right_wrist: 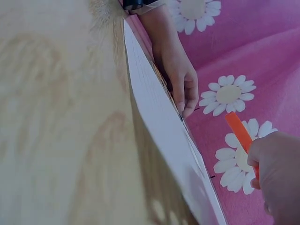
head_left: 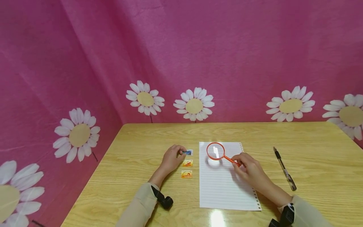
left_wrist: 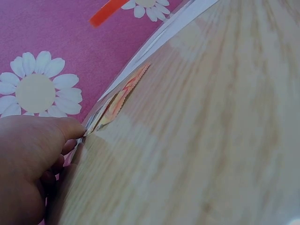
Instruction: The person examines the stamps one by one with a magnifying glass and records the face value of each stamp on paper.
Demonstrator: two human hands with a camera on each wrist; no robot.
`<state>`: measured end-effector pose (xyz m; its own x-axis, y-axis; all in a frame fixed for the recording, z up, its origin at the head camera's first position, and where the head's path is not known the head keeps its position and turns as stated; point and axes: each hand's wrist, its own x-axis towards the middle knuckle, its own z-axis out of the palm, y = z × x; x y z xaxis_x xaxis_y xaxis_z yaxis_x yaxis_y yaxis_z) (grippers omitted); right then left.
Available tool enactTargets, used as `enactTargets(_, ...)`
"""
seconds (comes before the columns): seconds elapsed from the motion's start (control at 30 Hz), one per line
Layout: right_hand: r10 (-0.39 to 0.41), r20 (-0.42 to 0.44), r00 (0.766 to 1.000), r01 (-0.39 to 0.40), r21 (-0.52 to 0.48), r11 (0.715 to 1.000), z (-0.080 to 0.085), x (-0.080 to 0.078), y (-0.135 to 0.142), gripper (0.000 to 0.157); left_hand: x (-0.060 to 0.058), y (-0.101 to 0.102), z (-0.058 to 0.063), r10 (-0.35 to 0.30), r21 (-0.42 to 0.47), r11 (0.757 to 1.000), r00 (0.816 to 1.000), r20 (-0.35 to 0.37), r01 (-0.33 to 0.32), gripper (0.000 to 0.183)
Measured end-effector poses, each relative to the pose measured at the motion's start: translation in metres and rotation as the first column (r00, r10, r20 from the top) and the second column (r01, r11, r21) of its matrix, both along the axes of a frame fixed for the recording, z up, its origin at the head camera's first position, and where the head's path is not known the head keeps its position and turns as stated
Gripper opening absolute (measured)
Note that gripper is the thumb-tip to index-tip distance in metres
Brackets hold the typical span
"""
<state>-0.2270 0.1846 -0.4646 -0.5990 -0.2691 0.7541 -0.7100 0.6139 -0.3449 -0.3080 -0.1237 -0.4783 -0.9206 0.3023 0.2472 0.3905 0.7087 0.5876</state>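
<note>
My left hand (head_left: 171, 158) is at a small blue postage stamp (head_left: 189, 152), thumb and forefinger pinching its left edge close to the tabletop. Below it in the head view lie two yellow-orange stamps, the upper stamp (head_left: 187, 163) and the lower stamp (head_left: 186, 174); a toothed stamp edge (left_wrist: 123, 101) shows in the left wrist view. My right hand (head_left: 250, 168) grips the handle of an orange-red magnifying glass (head_left: 228, 159). Its round lens is over the upper part of a lined sheet of paper (head_left: 227, 192), with light glinting in it. The right wrist view shows only the orange handle (right_wrist: 240, 131).
A black pen (head_left: 284, 168) lies on the wooden table (head_left: 147, 138) right of the paper. Punched holes run down the sheet's right edge. Behind and to the left hangs a pink cloth (head_left: 198, 56) with white daisies.
</note>
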Motion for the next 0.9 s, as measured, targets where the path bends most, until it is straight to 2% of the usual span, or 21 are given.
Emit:
enactTargets(0.23,0.042,-0.014,0.999,-0.042,0.001,0.999,0.000,-0.006,-0.008,0.032,0.000,0.000,0.002,-0.010,0.020,1.000,1.000,-0.003,0.010,0.010)
enactTargets(0.9,0.138,0.020,0.990,-0.137,-0.009,0.990,-0.004,-0.019,-0.033,0.031,0.000,-0.002,0.000,-0.009,0.022,1.000,1.000,-0.009,0.010,0.010)
